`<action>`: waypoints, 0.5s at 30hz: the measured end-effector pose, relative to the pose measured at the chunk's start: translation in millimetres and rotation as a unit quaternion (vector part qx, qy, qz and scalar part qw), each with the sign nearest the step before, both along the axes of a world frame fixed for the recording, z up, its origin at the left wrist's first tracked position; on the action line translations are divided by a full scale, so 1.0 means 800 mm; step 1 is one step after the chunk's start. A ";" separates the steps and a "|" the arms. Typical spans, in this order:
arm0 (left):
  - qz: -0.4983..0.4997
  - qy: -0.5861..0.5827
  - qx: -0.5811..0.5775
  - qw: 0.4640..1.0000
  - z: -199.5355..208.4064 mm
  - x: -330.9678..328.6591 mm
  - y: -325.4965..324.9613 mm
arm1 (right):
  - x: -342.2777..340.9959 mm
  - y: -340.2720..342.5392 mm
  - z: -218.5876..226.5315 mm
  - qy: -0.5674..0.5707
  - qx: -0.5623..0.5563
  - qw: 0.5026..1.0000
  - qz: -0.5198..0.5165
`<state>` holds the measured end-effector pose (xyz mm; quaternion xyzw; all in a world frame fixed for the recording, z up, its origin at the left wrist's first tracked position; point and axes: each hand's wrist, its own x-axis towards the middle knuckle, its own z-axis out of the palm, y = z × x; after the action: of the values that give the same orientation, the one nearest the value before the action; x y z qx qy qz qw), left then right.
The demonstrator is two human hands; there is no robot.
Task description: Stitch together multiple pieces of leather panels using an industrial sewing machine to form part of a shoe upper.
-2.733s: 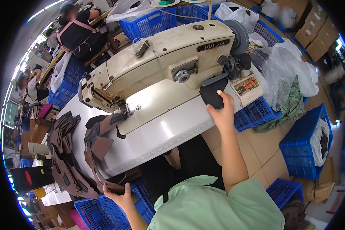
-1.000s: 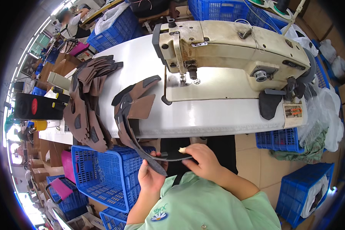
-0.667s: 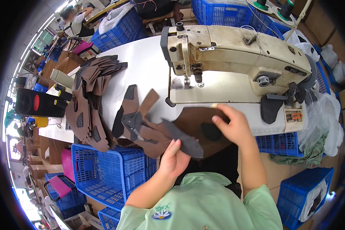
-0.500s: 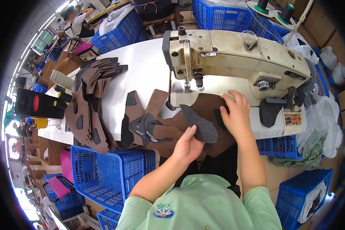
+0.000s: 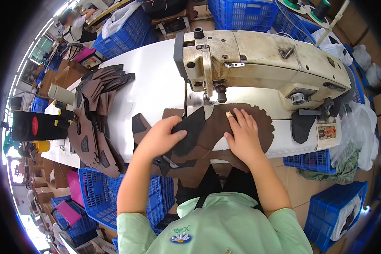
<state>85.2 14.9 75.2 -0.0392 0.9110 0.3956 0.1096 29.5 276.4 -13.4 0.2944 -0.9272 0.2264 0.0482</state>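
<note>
My left hand (image 5: 158, 137) pinches a dark grey, leaf-shaped fabric piece (image 5: 191, 134) between thumb and fingers, close to the sewing machine's needle area. Under and beside it spreads a brown cut fabric panel (image 5: 218, 122) with a notched curved edge on the right. My right hand (image 5: 244, 137) lies on that panel with its fingers stretched out, a pale wrap on one fingertip. The sewing machine (image 5: 258, 55) stands just beyond both hands. More brown and black joined pieces (image 5: 173, 163) stick out below my left hand, which hides part of them.
A pile of brown and black cut pieces (image 5: 97, 97) lies on the left of the white table (image 5: 144, 63). A black piece (image 5: 302, 126) rests at the machine's right end. Blue crates (image 5: 95, 190) stand below the table's front edge. Thread cones (image 5: 321, 8) stand at the far right.
My left hand has moved left and up, carrying the dark grey piece toward the needle area. My right hand has shifted slightly left and down and lies flatter. The brown panel has turned and moved right.
</note>
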 end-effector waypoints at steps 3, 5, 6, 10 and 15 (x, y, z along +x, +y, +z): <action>-0.023 -0.054 -0.033 0.998 -0.028 -0.034 -0.022 | 0.005 -0.014 -0.002 -0.015 -0.027 1.000 0.002; -0.043 -0.056 -0.036 0.997 -0.037 -0.049 -0.023 | 0.007 -0.018 -0.005 -0.003 -0.030 1.000 -0.006; -0.048 -0.057 -0.034 0.997 -0.040 -0.052 -0.023 | 0.007 -0.020 -0.006 0.009 -0.035 0.999 -0.008; -0.069 0.025 -0.174 0.982 -0.039 -0.062 -0.002 | 0.007 -0.018 -0.011 0.029 -0.034 0.999 -0.003; -0.197 0.245 -0.281 0.907 -0.061 -0.050 0.012 | 0.008 -0.018 -0.010 0.037 -0.020 0.999 -0.006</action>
<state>45.5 24.6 26.8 0.2101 0.9718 0.0911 -0.0568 35.7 261.7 -21.2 0.2957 -0.9219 0.2339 0.0895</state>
